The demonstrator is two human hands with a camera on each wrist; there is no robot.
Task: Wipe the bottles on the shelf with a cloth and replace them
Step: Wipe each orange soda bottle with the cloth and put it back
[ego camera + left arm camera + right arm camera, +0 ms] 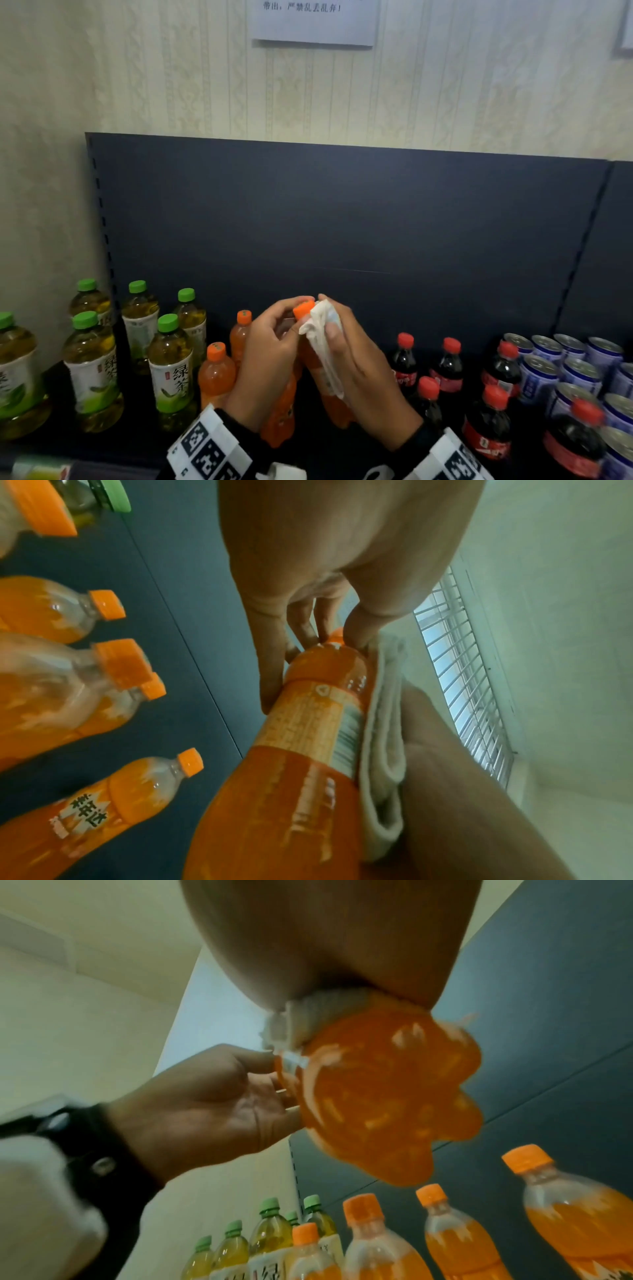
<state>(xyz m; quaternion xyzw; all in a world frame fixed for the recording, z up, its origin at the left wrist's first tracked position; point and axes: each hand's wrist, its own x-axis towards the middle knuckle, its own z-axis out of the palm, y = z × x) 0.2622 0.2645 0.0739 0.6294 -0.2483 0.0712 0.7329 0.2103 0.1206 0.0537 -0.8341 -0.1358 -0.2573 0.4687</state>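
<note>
head: our left hand [270,356] pinches the orange bottle's [284,404] neck above the shelf's [342,448] front edge, our right hand [356,373] grasps the cloth [322,339] against it; wiping midway, replacing left | left wrist: glossy plastic, papery label, soft folded cloth | right wrist: lobed bottle base

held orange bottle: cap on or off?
On. The orange cap sits on the held bottle neck, left hand fingers around it, cloth alongside.
</note>
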